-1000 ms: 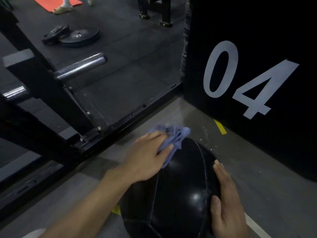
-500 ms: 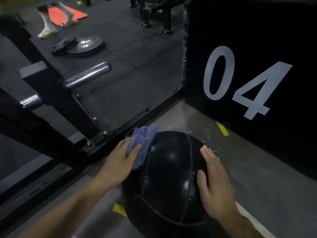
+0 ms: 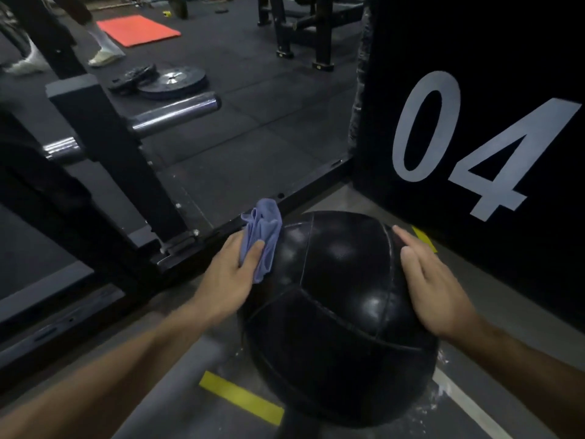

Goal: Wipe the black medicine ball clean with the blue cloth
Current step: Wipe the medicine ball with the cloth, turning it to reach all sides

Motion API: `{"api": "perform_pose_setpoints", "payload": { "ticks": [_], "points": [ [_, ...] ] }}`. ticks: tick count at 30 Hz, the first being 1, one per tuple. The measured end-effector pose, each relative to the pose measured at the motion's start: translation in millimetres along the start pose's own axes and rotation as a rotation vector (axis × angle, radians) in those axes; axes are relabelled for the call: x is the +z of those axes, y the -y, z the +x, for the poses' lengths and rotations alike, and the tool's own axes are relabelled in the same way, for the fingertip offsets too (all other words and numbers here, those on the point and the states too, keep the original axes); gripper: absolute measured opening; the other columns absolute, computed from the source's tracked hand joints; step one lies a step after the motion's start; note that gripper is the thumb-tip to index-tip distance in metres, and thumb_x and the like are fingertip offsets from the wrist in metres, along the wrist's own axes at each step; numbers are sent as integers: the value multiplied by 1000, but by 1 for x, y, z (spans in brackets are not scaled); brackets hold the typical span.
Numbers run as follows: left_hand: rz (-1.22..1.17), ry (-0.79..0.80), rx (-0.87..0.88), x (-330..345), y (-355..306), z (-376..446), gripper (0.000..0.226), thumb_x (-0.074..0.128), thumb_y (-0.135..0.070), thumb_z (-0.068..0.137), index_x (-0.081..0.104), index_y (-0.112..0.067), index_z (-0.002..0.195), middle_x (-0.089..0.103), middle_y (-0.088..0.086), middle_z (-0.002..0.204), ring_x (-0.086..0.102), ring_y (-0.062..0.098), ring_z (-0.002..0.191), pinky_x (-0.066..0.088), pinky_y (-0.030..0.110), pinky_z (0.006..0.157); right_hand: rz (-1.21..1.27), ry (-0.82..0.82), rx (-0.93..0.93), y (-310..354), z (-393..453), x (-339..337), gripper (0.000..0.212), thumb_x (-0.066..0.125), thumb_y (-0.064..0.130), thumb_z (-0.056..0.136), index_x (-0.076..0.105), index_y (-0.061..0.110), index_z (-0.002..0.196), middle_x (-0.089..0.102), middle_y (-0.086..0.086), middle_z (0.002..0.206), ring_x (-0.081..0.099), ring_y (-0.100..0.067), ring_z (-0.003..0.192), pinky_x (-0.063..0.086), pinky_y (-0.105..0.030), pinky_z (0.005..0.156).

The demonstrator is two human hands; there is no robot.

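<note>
Your left hand has the blue cloth bunched up under the thumb and fingers, pinned against the upper left side of the black ball, with a loose wad of cloth sticking up past your fingertips. Your right hand lies flat on the upper right of the ball, fingers straight and together, holding nothing, just bracing it. The ball sits on the grey floor, right in front of you, with a yellow tape mark by its lower left and a white line running past its lower right. There's some pale dust or scuffing on the floor near that line, hard to say which since it's blurry. Just behind the ball stands a big black box with a white "04" on it. To the left there's a black rack frame with a chrome peg, and further back weight plates on the dark mat, an orange mat, and somebody's feet
</note>
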State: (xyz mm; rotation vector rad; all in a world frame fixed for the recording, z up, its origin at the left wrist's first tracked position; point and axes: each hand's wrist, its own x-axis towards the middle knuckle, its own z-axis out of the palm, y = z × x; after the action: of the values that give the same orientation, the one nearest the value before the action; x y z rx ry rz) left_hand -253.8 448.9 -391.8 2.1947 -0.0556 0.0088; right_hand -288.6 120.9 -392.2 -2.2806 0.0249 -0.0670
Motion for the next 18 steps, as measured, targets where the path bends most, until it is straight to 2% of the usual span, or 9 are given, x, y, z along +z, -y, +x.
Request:
{"api": "perform_pose_setpoints", "payload": {
  "ticks": [3,5,7,9,11,13,15,16,18],
  "points": [
    [8,-87,125,9,9,-53,54,34,-58,105,42,-33,153,46,-21,152,43,-6,138,37,24,115,-20,7,-1,2,-3,-3,75,16,67,98,32,32,162,34,13,166,26,0,151,16,-21,119],
    [7,-88,166,16,15,-93,56,37,-56,104,34,-37,156,32,-24,162,24,-5,152,26,32,126,-58,15,1,7,-7,-4,66,20,60,106,33,29,163,35,11,166,27,-4,152,16,-22,118],
    [81,-49,344,20,18,-124,51,42,-43,107,43,-25,155,33,-13,165,27,12,156,31,48,125,-96,23,8,12,-10,-5,57,22,51,112,32,28,163,35,9,166,28,-8,153,18,-24,118],
    [245,3,647,23,14,-137,37,50,-29,104,56,-15,138,36,3,167,32,27,156,35,58,119,-129,20,15,17,-13,-5,55,21,48,113,33,28,162,36,8,167,28,-9,153,19,-28,121],
    [439,83,933,28,-4,-122,34,59,-23,100,62,-14,133,38,14,165,32,34,155,32,59,121,-157,7,18,20,-9,-5,54,22,45,113,35,25,162,37,4,166,30,-13,153,18,-26,120],
    [594,117,1074,33,-25,-98,49,66,-31,99,60,-19,146,40,11,165,30,34,156,25,59,125,-161,10,31,25,-6,-4,52,23,40,114,36,21,161,38,-1,166,32,-16,153,17,-21,115],
    [666,95,1043,30,-42,-67,56,63,-45,98,55,-27,151,40,7,165,30,33,156,16,63,125,-139,30,59,30,-2,-5,52,23,39,115,36,19,161,37,-3,167,32,-17,153,16,-18,112],
    [674,65,953,27,-42,-48,57,58,-49,99,52,-30,152,41,6,165,32,32,155,14,64,125,-127,40,75,32,-1,-6,53,23,39,114,35,19,162,36,-3,167,32,-18,153,15,-18,111],
    [519,3,612,12,-32,-18,55,47,-51,99,50,-33,151,50,6,158,43,30,149,27,57,120,-106,50,107,36,2,-7,55,21,43,114,33,22,163,35,-2,168,30,-18,154,17,-21,114]
  ]
}}
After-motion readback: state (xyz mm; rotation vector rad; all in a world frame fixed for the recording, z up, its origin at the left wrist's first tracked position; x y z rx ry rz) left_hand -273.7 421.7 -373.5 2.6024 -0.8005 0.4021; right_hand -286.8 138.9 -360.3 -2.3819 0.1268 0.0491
